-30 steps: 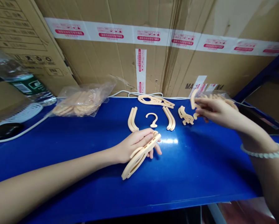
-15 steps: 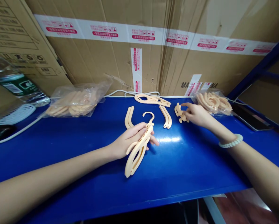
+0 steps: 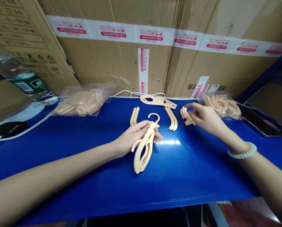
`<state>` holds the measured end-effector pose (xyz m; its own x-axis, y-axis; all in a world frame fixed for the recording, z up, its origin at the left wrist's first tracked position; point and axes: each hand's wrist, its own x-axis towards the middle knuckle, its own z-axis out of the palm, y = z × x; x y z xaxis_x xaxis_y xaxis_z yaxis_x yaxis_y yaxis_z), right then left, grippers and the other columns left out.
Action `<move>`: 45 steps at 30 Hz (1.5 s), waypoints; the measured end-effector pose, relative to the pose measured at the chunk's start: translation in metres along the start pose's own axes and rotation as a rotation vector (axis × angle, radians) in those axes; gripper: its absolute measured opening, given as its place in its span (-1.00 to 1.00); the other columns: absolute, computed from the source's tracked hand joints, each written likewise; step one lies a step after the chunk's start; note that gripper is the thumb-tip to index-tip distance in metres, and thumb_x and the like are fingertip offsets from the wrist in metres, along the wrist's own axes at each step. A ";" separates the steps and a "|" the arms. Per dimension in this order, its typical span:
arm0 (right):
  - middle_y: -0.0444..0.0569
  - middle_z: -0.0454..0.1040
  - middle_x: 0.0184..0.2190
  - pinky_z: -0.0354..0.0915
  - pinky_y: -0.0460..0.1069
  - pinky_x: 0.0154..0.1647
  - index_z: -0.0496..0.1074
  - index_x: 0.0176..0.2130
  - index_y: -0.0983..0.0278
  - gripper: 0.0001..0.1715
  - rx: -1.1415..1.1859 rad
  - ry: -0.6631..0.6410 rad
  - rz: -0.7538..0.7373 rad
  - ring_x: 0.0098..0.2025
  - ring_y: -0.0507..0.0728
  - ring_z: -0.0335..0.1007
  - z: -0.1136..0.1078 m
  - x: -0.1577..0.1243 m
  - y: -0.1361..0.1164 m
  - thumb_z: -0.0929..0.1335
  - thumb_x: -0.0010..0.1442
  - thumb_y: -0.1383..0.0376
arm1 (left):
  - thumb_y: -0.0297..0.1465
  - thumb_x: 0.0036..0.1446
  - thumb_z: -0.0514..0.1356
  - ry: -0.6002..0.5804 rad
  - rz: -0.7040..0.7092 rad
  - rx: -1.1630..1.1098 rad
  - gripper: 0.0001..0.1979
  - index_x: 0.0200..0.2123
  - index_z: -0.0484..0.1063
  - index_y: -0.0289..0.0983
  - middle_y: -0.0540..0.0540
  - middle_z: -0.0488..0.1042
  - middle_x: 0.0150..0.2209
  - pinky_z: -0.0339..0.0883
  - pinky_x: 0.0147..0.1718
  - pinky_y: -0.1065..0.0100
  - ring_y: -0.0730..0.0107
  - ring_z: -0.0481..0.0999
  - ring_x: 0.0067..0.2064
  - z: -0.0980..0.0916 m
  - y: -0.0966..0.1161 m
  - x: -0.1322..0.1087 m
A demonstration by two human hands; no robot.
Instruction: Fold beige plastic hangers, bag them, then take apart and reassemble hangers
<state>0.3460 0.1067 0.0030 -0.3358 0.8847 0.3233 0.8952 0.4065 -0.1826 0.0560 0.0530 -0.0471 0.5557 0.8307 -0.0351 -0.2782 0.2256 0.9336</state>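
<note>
Left hand (image 3: 134,137) closed in a grip, forearm stretched forward, right hand (image 3: 203,118) reaching ahead, fingers half curled

Bright overhead light from where I watch; white glare patch on blue shelf (image 3: 171,142); wide-angle bending at edges; water bottle (image 3: 18,75) blurred.

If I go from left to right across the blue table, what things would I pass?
Water bottle → clear bag of peach pieces → left hand holding a folded hanger → pair of curved strips → small pile of pieces by the right hand → bag of hooks.
</note>
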 end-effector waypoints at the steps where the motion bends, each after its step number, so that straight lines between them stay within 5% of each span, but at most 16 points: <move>1: -0.10 0.45 -0.54 0.22 -0.02 -0.44 0.47 0.05 0.35 -0.63 0.047 0.053 -0.092 -0.53 0.12 0.35 -0.001 -0.003 -0.008 0.25 0.32 0.31 | -0.28 0.34 0.22 0.010 -0.005 -0.012 -0.80 -0.19 0.45 -0.33 -0.19 0.62 -0.23 0.44 -0.12 0.29 0.32 0.60 -0.21 -0.001 0.000 0.001; 8: 0.07 0.53 -0.23 0.31 -0.01 -0.34 0.45 0.06 0.32 -0.71 0.014 0.174 -0.829 -0.25 0.13 0.44 -0.001 -0.038 -0.077 0.28 0.38 0.43 | -0.30 0.24 0.31 0.017 -0.009 -0.101 -0.81 -0.18 0.48 -0.31 -0.12 0.60 -0.27 0.45 -0.23 0.39 0.39 0.58 -0.28 -0.005 -0.002 0.004; 13: 0.05 0.56 -0.17 0.40 0.02 -0.24 0.50 -0.02 0.35 -0.75 0.003 0.072 -1.054 -0.13 0.16 0.49 0.013 -0.057 -0.100 0.27 0.40 0.43 | -0.28 0.21 0.32 0.029 0.002 -0.052 -0.79 -0.18 0.50 -0.30 -0.11 0.59 -0.26 0.44 -0.31 0.43 0.40 0.56 -0.31 -0.005 -0.002 0.002; 23: 0.04 0.53 -0.22 0.36 0.04 -0.16 0.52 -0.15 0.31 -0.72 0.043 0.058 -0.972 -0.16 0.14 0.40 0.029 -0.058 -0.099 0.23 0.43 0.43 | -0.12 0.30 0.22 0.086 0.056 0.110 -0.61 0.01 0.48 -0.30 -0.15 0.59 -0.22 0.41 -0.32 0.40 0.39 0.54 -0.34 0.001 -0.003 -0.001; 28: 0.01 0.50 -0.25 0.29 0.06 -0.14 0.49 -0.25 0.31 -0.76 -0.009 0.098 -0.947 -0.19 0.15 0.35 0.031 -0.057 -0.100 0.26 0.39 0.45 | -0.05 0.33 0.13 0.070 0.084 0.132 -0.51 0.06 0.44 -0.34 -0.21 0.60 -0.19 0.44 -0.14 0.29 0.24 0.59 -0.21 0.003 -0.004 -0.005; 32: 0.02 0.49 -0.27 0.27 0.11 -0.03 0.47 -0.29 0.31 -0.74 -0.073 0.135 -0.930 -0.18 0.16 0.36 0.031 -0.055 -0.096 0.25 0.39 0.48 | -0.22 0.22 0.28 0.028 0.129 0.364 -0.57 0.08 0.42 -0.32 -0.16 0.59 -0.16 0.42 -0.14 0.32 0.20 0.56 -0.10 0.008 -0.003 -0.008; 36: 0.01 0.51 -0.27 0.22 0.19 0.11 0.45 -0.28 0.30 -0.74 -0.094 0.160 -0.876 -0.12 0.19 0.37 0.031 -0.054 -0.093 0.23 0.40 0.46 | -0.26 0.27 0.20 0.066 0.156 0.487 -0.70 -0.02 0.47 -0.32 -0.13 0.57 -0.18 0.44 -0.19 0.34 0.23 0.56 -0.13 0.011 -0.004 -0.008; 45: -0.01 0.44 -0.40 0.20 0.19 0.02 0.39 -0.33 0.30 -0.70 -0.168 0.068 -0.733 -0.32 0.18 0.29 0.030 -0.051 -0.088 0.18 0.41 0.41 | -0.31 0.24 0.21 0.141 0.148 0.298 -0.74 -0.05 0.33 -0.29 -0.09 0.57 -0.25 0.53 -0.23 0.31 0.33 0.59 -0.31 0.009 -0.007 -0.008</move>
<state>0.2761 0.0327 -0.0250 -0.8487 0.3829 0.3648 0.4838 0.8407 0.2431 0.0606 0.0402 -0.0500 0.4072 0.9100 0.0787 -0.0953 -0.0434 0.9945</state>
